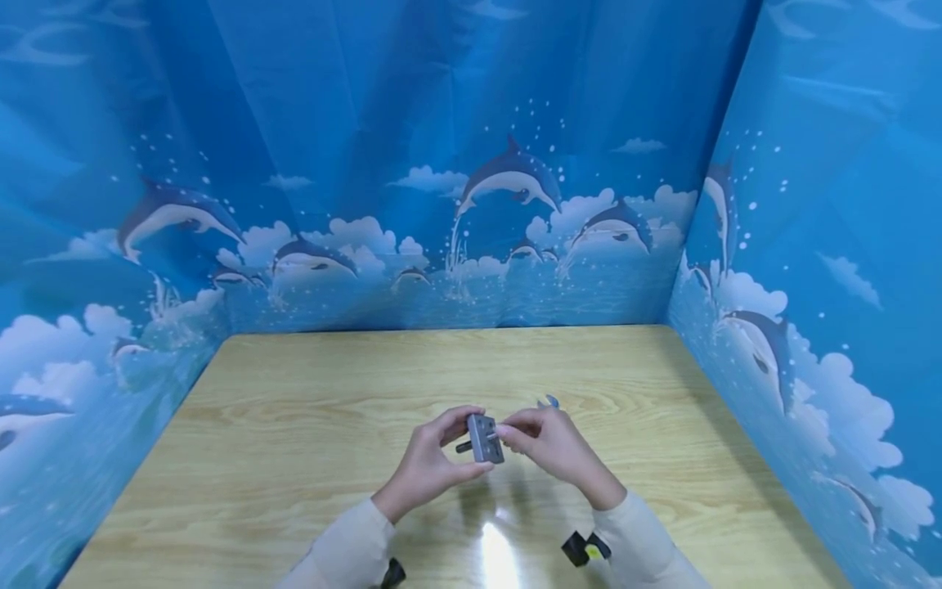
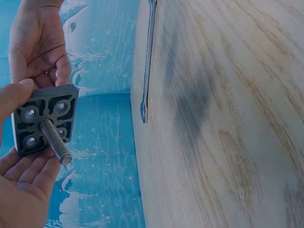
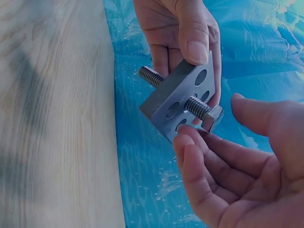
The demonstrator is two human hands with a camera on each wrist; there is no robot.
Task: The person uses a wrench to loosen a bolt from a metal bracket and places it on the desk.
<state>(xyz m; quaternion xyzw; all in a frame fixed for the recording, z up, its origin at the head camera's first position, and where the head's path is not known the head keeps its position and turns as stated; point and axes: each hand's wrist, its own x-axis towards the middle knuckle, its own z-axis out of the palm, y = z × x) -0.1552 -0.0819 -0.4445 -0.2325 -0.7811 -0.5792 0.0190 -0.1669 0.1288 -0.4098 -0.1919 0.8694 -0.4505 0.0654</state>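
My left hand (image 1: 430,466) grips a grey square plate (image 3: 166,97) by its edges, thumb on one side and fingers on the other. The plate has several round holes, and its ribbed underside shows in the left wrist view. A hex bolt (image 2: 56,142) runs through its centre, with the threaded shank sticking out on both faces. At the bolt's head side is my right hand (image 1: 552,446). Its bent fingers (image 3: 204,166) are close under the hex head, while the thumb stands a little away from it in the right wrist view.
A metal wrench (image 2: 148,61) lies on the wood-grain table (image 1: 294,393), mostly hidden behind the right hand in the head view. Blue curtains (image 1: 412,82) printed with dolphins enclose the table's back and sides.
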